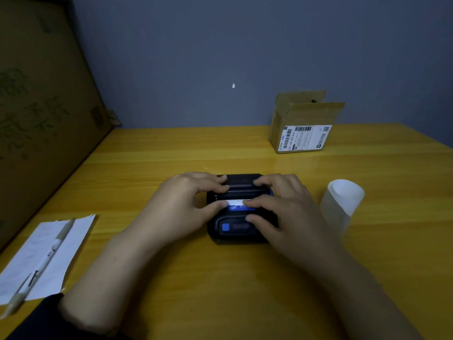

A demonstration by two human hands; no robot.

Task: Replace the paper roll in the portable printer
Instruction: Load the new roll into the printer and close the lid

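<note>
A small black portable printer (pixel 239 229) with a blue label and a blue button lies on the yellow wooden table (pixel 220 290). A short white strip of paper (pixel 234 201) shows at its slot. My left hand (pixel 181 207) rests on the printer's left side, fingers on the lid and thumb at the paper strip. My right hand (pixel 284 204) covers the right side, fingers on the lid and thumb on the front panel. A loose white paper roll (pixel 343 200) stands to the right of the printer, apart from both hands.
An open cardboard box (pixel 302 126) with a shipping label stands at the back right. White paper sheets (pixel 44 256) with a pen (pixel 41 266) across them lie at the near left. A large cardboard panel (pixel 41 106) lines the left side.
</note>
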